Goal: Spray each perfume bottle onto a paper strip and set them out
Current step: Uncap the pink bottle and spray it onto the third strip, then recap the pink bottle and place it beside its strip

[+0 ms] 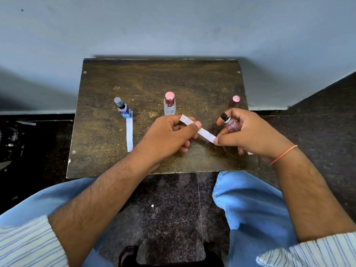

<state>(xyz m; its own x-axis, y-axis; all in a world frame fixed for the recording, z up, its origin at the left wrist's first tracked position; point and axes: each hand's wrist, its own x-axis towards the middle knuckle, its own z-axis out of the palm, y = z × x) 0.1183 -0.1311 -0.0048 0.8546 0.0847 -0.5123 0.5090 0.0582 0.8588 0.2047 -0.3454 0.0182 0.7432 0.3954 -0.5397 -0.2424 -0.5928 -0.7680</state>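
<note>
My left hand (169, 134) pinches a white paper strip (205, 133) that slants down to the right. My right hand (248, 132) grips an uncapped pinkish perfume bottle (232, 124) with its black nozzle tilted to the upper left, above the strip. Its pink cap (235, 100) stands behind on the wooden table (154, 83). A blue bottle with a grey cap (123, 108) stands at the left, with a white strip (129, 134) lying in front of it. In the middle stands a clear bottle with a pink cap (169, 104).
The small table stands against a grey wall (173, 26) on a dark speckled floor (169, 209). My knees in blue trousers (250, 205) sit below the table's front edge. A bit of white paper (250, 153) shows under my right hand.
</note>
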